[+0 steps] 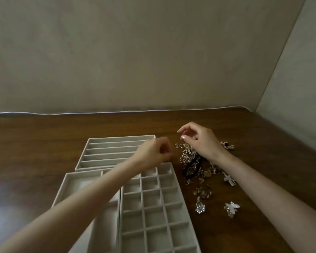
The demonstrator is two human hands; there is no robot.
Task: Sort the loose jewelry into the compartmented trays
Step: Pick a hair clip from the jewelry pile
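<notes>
1. My left hand [154, 152] is over the near right corner of the long-slot tray [117, 137], reaching toward the pile. It is motion-blurred. The fingers are curled in toward the palm, but I cannot tell whether they hold anything.
2. My right hand [202, 141] is above the far end of the jewelry pile [192, 161], wrist over the pieces. The forefinger is arched and the thumb is tucked close under it, with a narrow gap between them. Whether something fine is pinched there, I cannot tell.
3. The pile lies loose on the wooden table [44, 143], just right of the trays. It includes a pearly cluster [185, 156], a black band [192, 166] and a tangle of small metal bits.
4. Strays lie nearer me: a snowflake pendant [200, 207] and a butterfly piece [231, 209], apart from each other. Another piece [227, 145] sits beyond my right wrist.
5. The grid tray [151, 198] is nearest the pile. I see no jewelry in the cells in view.
6. The wide-compartment tray [77, 183] lies against the grid tray's left side, and my left forearm crosses both.
7. The long-slot tray sits behind those two, its slots running left to right.
8. A white cable [62, 113] runs along the table's back edge, under a plain wall [135, 52].
</notes>
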